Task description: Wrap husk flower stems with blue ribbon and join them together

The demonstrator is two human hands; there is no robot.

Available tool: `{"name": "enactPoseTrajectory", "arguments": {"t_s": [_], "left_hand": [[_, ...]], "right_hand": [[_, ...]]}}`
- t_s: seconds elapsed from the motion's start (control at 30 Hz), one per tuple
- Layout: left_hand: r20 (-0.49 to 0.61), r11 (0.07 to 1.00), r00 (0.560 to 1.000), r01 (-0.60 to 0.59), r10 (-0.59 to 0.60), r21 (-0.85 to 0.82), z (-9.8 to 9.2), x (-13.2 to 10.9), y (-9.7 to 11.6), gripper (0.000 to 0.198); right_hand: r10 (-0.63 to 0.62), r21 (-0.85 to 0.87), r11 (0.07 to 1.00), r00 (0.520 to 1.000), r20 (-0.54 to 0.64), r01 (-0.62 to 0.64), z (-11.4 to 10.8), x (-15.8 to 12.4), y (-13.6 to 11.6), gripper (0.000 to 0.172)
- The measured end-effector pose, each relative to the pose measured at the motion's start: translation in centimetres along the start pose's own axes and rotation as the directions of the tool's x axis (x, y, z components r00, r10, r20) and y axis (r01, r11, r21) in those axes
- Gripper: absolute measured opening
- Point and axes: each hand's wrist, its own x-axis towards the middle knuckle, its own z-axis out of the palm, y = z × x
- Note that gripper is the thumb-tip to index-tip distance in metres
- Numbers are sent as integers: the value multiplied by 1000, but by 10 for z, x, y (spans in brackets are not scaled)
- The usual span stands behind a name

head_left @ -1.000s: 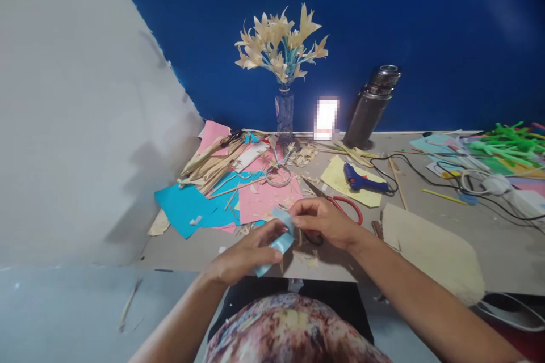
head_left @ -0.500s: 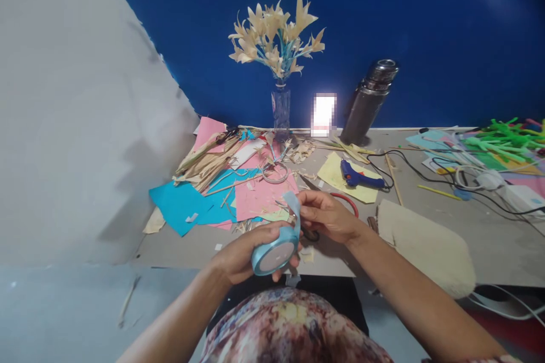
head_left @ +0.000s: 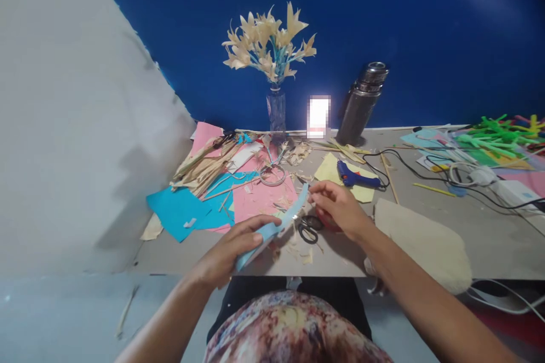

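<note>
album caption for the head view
Blue ribbon roll in the left hand, loose end near the right hand, pale flowers behind.

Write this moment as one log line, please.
left hand: holding light-blue ribbon roll | right hand: at ribbon's free end | nearby: black-handled scissors, blue glue gun

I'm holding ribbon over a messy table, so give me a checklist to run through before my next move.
1. Roll secure: ok, gripped in your left hand.
2. Loose end pinched: cannot tell; your right hand is right by it, but the contact is unclear.
3. Black-handled scissors nearby: ok, on the table close to your right hand.
4. Glue gun clear of the ribbon: ok, lying apart on yellow paper.
5. Glue gun cool: cannot tell.
6. Surface tidy: not ok, scraps scattered about.
</note>
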Motion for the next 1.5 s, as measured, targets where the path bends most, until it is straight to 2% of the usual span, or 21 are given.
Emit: {"name": "enactPoseTrajectory", "arguments": {"t_s": [0.03,0.1,0.17,0.23,0.3,0.37,0.47,0.53,0.6,0.67,0.73,0.8,0.87,0.93,1.1,1.27,1.4,1.5], "left_hand": [[-44,998,999,-12,15,62,-3,-1,0,59],[-96,987,994,-32,47,155,-9,-3,1,57],[-125,975,989,-46,74,216,-14,-4,1,53],[-151,967,984,-55,94,249,-18,-4,1,52],[-167,966,981,-52,96,253,-20,-5,1,52],[-170,968,981,-45,89,246,-22,-7,2,54],[-184,960,979,-36,90,278,-25,-10,5,55],[-200,953,974,-39,103,302,-27,-12,7,56],[-210,948,969,-63,133,312,-31,-14,8,58],[-210,940,962,-102,177,325,-34,-15,7,60],[-207,918,950,-146,235,370,-38,-15,5,62],[-207,878,930,-189,304,439,-39,-16,3,61],[-193,831,911,-224,364,509,-38,-16,2,58],[-149,782,905,-250,398,570,-33,-17,3,56],[-3,679,906,-316,424,663,-19,-17,8,58],[103,663,915,-358,391,657,-16,-19,13,60],[186,676,911,-399,367,620,-24,-19,16,62],[228,698,905,-423,360,578,-33,-18,20,67]], "right_hand": [[-54,-242,969,998,-21,47,-3,-4,-1,14],[-120,-635,761,991,61,131,-7,-12,-1,18],[-81,-829,526,981,174,191,-5,-19,2,23],[-8,-909,361,975,221,208,1,-23,5,19],[55,-942,264,972,228,206,7,-23,8,20],[100,-957,211,970,223,198,12,-21,7,20],[131,-968,181,972,197,172,13,-17,1,17],[135,-965,210,973,186,155,9,-15,-3,15],[145,-936,325,971,188,133,0,-13,-5,13],[201,-836,544,957,209,69,-10,-14,-3,11],[287,-617,783,924,252,-75,-18,-18,1,13],[331,-340,914,891,312,-220,-21,-25,5,26],[342,-149,940,858,383,-308,-17,-34,8,36],[323,-67,944,857,402,-324,-10,-40,11,36],[261,-123,965,886,383,-231,10,-39,17,26],[243,-173,965,913,326,-195,19,-32,17,25],[220,-64,975,917,333,-211,20,-34,23,33],[209,51,968,900,382,-246,19,-38,27,40]]}}
